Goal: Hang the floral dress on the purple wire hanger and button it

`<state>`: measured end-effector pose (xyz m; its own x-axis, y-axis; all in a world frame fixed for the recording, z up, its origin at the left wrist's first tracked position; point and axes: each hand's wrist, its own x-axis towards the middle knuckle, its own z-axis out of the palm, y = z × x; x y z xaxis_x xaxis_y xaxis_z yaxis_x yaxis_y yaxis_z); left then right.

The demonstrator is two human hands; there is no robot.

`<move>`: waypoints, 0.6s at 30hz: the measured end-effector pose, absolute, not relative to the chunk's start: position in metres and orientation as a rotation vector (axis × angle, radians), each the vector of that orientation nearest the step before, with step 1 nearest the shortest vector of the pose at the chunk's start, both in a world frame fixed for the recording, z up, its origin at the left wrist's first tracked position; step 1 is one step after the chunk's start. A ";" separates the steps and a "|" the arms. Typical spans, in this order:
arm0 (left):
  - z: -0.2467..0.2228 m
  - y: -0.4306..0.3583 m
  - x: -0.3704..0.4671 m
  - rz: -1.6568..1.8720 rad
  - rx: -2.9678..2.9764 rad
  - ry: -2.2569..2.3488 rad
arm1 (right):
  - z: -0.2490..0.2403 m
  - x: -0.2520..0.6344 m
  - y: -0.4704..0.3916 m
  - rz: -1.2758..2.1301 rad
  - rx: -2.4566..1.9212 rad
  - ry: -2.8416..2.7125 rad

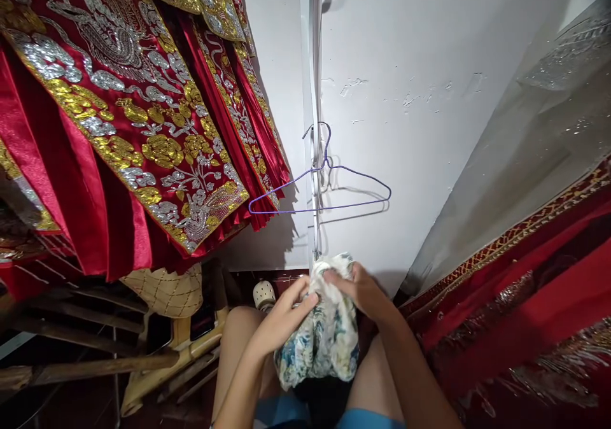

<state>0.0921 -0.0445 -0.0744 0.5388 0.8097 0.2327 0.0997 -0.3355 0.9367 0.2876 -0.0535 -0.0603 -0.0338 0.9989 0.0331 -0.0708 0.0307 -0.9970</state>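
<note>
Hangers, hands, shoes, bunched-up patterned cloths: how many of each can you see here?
Purple hanger: 1
Hands: 2 (left hand and right hand)
Pale shoe: 1
Patterned cloth, held in both hands: 1
Total: 5

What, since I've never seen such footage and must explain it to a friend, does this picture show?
There is no machine here: a person works with two bare hands. The single picture comes from a camera worn on the head, looking forward and down.

The fingers of the left hand and right hand hold a bunched white cloth with blue-green print above the lap. Beyond it, a thin purple hanger hangs in front of a white wall. Red garments with gold and silver decoration are on the left. I see no work surface under the cloth.
</note>
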 end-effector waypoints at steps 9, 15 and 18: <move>-0.080 -0.017 0.012 0.543 2.307 1.207 | -0.020 0.338 0.019 0.481 -1.002 -1.314; -0.019 0.015 -0.004 0.407 2.608 1.414 | -0.037 0.322 0.063 0.594 -1.327 -1.432; 0.000 0.024 -0.009 0.536 2.618 1.399 | -0.039 0.335 0.057 0.519 -1.349 -1.368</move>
<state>-0.0088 0.0245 -0.0002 0.5088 0.8241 0.2492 0.7796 -0.5638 0.2727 0.3353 0.0572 -0.0395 0.2393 0.8937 0.3795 0.4174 0.2582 -0.8713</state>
